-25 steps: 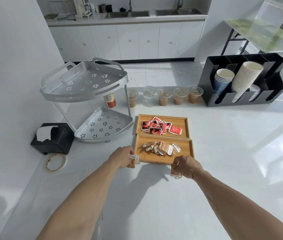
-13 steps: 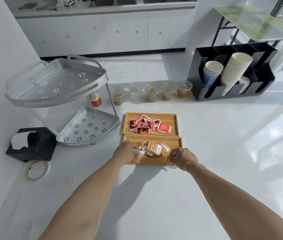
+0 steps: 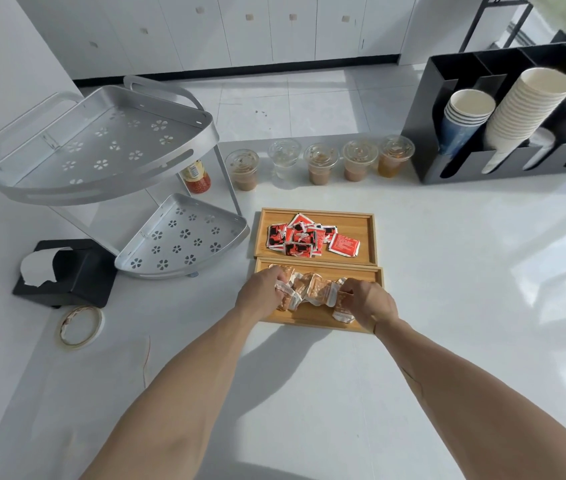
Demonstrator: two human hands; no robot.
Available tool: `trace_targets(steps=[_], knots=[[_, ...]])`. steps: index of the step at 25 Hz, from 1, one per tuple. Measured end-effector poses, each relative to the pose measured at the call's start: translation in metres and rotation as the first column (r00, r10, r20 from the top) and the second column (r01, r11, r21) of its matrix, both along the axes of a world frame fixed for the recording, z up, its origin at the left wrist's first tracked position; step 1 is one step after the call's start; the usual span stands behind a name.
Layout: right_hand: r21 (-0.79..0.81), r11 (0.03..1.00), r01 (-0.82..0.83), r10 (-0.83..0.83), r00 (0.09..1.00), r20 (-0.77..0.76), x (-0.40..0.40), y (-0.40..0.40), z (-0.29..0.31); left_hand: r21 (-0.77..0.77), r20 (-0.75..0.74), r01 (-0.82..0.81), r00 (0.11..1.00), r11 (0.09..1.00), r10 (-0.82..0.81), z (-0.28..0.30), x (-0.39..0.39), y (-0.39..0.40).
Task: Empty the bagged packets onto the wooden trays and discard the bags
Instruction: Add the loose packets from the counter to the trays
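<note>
Both hands have gone forward from the near edge of the worktop (image 3: pixel 447 306) and now sit over the near wooden tray (image 3: pixel 312 315). Left hand (image 3: pixel 262 294) lies at the tray's left end, palm down, fingers curled in a grip that pinches brown packets (image 3: pixel 312 289) at the left of the heap. Right hand (image 3: pixel 369 301) lies at the right end, its grip closed on a packet hanging below its fingers. Between them the packets lie bunched across the tray. Just beyond, touching it, the far wooden tray (image 3: pixel 364 237) holds red packets (image 3: pixel 304 237) in a loose pile.
</note>
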State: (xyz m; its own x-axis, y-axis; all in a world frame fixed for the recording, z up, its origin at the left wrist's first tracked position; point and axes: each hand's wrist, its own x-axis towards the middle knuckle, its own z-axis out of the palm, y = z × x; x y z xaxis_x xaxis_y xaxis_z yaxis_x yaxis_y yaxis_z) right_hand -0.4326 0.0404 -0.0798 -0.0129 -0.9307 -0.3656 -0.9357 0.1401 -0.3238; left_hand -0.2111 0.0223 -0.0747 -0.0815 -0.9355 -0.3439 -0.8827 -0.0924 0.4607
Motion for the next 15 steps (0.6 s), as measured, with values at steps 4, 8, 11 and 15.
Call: trace_targets(steps=[4,8,11,15], knots=[[-0.089,0.996,0.001,-0.004,0.999,-0.032,-0.002,0.0,-0.009,-0.031,0.024,0.007,1.0,1.0,-0.006,-0.004,-0.002,0.002],[-0.105,0.994,0.041,-0.046,0.998,-0.04,0.0,0.004,-0.009,-0.04,0.056,-0.02,0.998,0.999,0.022,-0.004,-0.001,0.008],[-0.115,0.991,0.062,-0.07,0.995,-0.069,0.001,0.008,-0.001,-0.035,0.079,-0.069,0.994,0.997,0.072,0.0,0.001,0.014],[-0.098,0.994,0.053,-0.063,0.994,-0.094,0.001,0.014,0.015,-0.011,0.062,-0.113,0.992,0.993,0.114,0.008,0.005,0.023]])
